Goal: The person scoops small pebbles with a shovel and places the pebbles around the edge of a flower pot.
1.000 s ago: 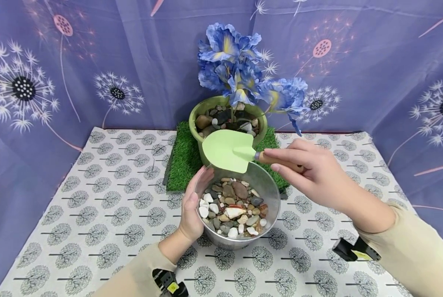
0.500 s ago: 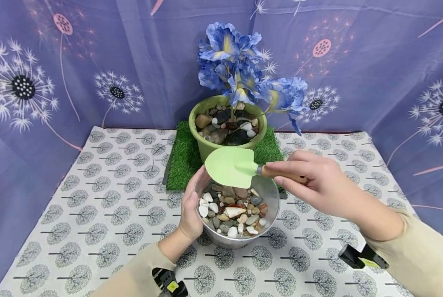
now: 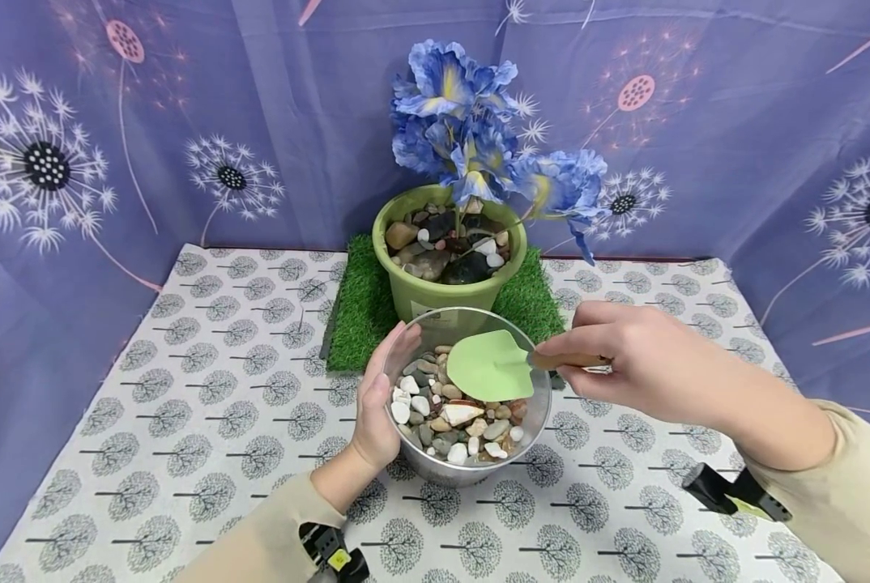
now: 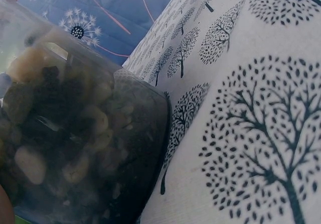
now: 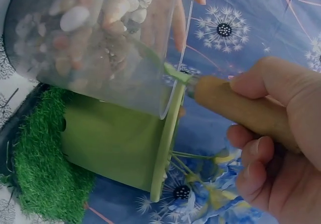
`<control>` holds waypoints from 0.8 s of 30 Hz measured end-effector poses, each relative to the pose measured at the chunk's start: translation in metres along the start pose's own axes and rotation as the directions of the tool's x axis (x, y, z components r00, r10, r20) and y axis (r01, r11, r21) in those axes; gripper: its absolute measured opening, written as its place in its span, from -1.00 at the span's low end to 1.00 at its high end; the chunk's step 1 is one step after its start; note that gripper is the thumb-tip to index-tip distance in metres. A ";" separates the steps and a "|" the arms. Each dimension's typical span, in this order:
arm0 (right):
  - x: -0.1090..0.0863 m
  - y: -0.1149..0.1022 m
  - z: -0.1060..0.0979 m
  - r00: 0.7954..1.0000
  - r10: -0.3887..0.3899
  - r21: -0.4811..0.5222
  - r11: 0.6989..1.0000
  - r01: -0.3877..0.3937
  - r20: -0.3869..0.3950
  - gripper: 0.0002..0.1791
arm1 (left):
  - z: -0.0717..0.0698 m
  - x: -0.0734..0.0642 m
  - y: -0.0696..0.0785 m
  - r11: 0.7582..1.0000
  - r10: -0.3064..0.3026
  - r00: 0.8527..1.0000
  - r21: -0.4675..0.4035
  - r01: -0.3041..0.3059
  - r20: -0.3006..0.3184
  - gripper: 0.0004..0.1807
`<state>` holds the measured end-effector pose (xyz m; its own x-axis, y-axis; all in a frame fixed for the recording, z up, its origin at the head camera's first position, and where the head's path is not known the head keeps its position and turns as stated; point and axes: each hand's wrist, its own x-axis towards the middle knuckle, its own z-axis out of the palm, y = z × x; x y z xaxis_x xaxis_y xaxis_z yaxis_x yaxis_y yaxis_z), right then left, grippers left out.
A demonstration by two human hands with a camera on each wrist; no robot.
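My right hand (image 3: 642,364) grips the wooden handle of a garden trowel (image 3: 489,368) with a pale green blade. The blade dips inside the clear plastic container (image 3: 442,476), over the back right of its pebbles (image 3: 460,414), and no stones show on it. In the right wrist view, the fingers and thumb wrap round the handle (image 5: 241,106). My left hand (image 3: 377,405) holds the container's left side, thumb on the near wall and fingers round the back. Through the wall in the left wrist view, mixed stones (image 4: 75,169) appear.
Right behind the container stands a green flowerpot (image 3: 442,293) with stones and blue artificial irises (image 3: 471,121). It rests on a square of artificial grass (image 3: 358,324). A tree-print cloth (image 3: 238,453) covers the table, and a purple dandelion curtain (image 3: 318,121) hangs round it.
My right hand has brought the trowel down and to the right, from in front of the flowerpot into the container. The left hand keeps its hold on the container.
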<state>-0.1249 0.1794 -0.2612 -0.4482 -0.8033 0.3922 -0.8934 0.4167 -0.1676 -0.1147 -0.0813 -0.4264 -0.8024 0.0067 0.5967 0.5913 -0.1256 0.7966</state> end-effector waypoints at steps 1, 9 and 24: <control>0.000 0.000 0.000 1.000 0.007 -0.012 1.000 -0.007 0.013 -0.70 | 0.000 0.000 0.000 1.000 0.002 1.000 -0.001 -0.002 -0.001 -0.33; 0.003 0.002 0.007 0.998 0.037 -0.033 0.999 -0.035 0.059 -0.71 | 0.002 0.000 -0.002 1.000 0.003 1.000 0.010 -0.003 -0.002 -0.34; 0.006 0.014 0.019 0.977 0.166 0.206 0.960 -0.191 0.134 -0.76 | 0.000 -0.001 0.000 0.999 -0.026 1.000 0.040 0.025 0.005 -0.31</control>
<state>-0.1403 0.1723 -0.2781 -0.5900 -0.7725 0.2346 -0.7777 0.4658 -0.4221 -0.1139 -0.0815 -0.4268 -0.8169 0.0146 0.5766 0.5736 -0.0852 0.8147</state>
